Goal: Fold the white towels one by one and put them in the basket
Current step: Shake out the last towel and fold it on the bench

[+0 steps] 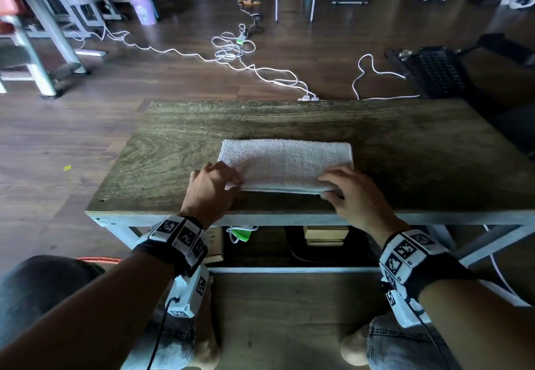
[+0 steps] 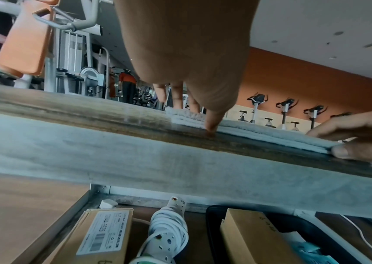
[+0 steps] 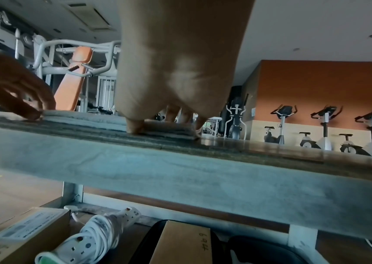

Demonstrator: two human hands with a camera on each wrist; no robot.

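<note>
A white towel (image 1: 286, 161), folded into a long flat strip, lies across the middle of the wooden table (image 1: 419, 152). At the towel's near left corner my left hand (image 1: 231, 181) has its fingers on top and its thumb at the edge, pinching the layers. My right hand (image 1: 333, 188) pinches the near right corner the same way. The left wrist view shows the left hand (image 2: 194, 117) with its thumb tip on the table against the towel (image 2: 259, 132). Seen from the right wrist, the right hand (image 3: 164, 123) holds the stacked edge of the towel (image 3: 90, 119). A black basket (image 1: 434, 71) stands on the floor beyond the table's far right.
White cables (image 1: 231, 51) trail over the floor past the table's far edge. Under the table a shelf holds cardboard boxes (image 2: 104, 237) and a coiled power strip (image 2: 169, 228). Gym machines and exercise bikes (image 3: 325, 128) stand further off. My knees are close to the table's front.
</note>
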